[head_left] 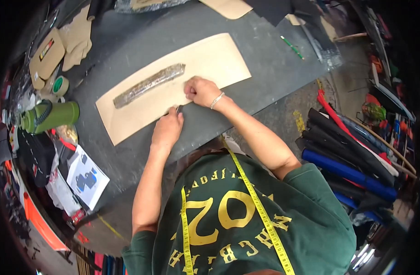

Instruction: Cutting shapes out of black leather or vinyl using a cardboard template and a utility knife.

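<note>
A long tan sheet of card or paper (210, 59) lies slantwise on the dark table. On it rests a brown bar wrapped in clear plastic (149, 85). At the sheet's near edge my left hand (167, 129) is closed, with a small dark piece (180, 109) showing at its fingertips; its kind is too small to tell. My right hand (202, 93), a bracelet at its wrist, rests over the sheet just right of the bar. Its fingers are curled in, and whatever they may hold is hidden. A yellow measuring tape (251, 188) hangs down over my green shirt.
On the dark table (274, 68) lies a green pencil (292, 47), far right. At left are a green bottle (52, 116), a tape roll (60, 86), a printed sheet (87, 178) and tan card pieces (47, 57). Fabric rolls (347, 172) stand beyond the table's right edge.
</note>
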A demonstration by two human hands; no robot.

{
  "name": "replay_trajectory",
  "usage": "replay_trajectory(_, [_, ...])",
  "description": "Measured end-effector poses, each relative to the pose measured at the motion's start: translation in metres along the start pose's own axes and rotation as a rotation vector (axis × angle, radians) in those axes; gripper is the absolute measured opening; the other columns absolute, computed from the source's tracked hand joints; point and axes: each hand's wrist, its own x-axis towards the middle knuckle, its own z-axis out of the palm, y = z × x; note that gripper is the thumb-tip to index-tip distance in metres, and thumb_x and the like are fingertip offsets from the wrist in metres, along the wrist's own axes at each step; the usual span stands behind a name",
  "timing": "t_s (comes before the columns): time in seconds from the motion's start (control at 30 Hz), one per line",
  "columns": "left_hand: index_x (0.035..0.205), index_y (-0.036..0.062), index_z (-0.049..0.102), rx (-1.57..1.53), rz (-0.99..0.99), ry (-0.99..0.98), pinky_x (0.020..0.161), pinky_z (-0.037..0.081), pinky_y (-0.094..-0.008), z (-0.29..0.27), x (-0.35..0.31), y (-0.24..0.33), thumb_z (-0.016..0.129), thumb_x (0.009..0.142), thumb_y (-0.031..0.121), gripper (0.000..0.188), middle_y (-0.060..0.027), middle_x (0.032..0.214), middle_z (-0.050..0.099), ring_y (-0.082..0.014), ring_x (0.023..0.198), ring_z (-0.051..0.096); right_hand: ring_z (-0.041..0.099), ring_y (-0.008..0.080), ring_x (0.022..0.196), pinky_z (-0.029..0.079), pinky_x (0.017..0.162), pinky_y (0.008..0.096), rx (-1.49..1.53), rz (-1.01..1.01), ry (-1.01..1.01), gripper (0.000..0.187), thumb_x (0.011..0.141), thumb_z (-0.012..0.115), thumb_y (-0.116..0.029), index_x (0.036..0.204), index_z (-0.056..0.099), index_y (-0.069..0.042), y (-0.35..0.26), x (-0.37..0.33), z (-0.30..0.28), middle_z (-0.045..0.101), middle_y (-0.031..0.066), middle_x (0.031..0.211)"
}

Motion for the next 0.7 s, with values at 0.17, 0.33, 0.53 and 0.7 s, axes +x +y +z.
replay_trajectory(0.17, [0.115,-0.0070,0.060,-0.017,0.100,-0.071,0.093,0.050,-0.0568,-0.027,0.001,0.012,0.052,0.102,0.029,0.039,-0.0340,0.102,0.068,-0.0508,0.100,0.066,0.058,0.0091,0.076,0.052,0.071,0.0287,0.395,0.097,0.055,0.013,0.096,0.069,-0.015,0.099,0.069,-0.002,0.002,-0.017,-0.025,0.066,0.0011,0.081])
replay_trajectory(0.33, [0.139,-0.0057,0.052,-0.372,-0.004,-0.096,0.104,0.046,-0.0494,-0.059,-0.001,0.046,0.045,0.108,0.032,0.049,-0.0346,0.131,0.059,-0.0479,0.123,0.057,0.064,0.0124,0.101,0.055,0.088,0.0301,0.746,0.170,-0.265,0.047,0.094,0.078,-0.027,0.130,0.056,-0.005,0.003,-0.065,-0.037,0.068,0.0061,0.110])
replay_trajectory(0.53, [0.153,-0.0002,0.042,-0.482,0.146,0.061,0.116,0.036,-0.0420,-0.090,0.036,0.161,0.048,0.108,0.033,0.056,-0.0284,0.149,0.049,-0.0406,0.139,0.048,0.065,0.0193,0.110,0.057,0.093,0.0372,1.234,0.027,-0.134,0.052,0.096,0.073,-0.017,0.138,0.047,-0.002,0.011,-0.046,-0.085,0.065,0.0139,0.122])
replay_trajectory(0.7, [0.141,0.0033,0.058,-0.445,-0.030,0.401,0.115,0.039,-0.0420,-0.075,0.054,0.159,0.058,0.105,0.032,0.046,-0.0252,0.147,0.053,-0.0394,0.138,0.050,0.071,0.0193,0.080,0.054,0.064,0.0319,0.620,0.263,0.176,0.017,0.085,0.063,-0.006,0.101,0.068,-0.005,0.106,-0.018,-0.266,0.072,0.0070,0.096])
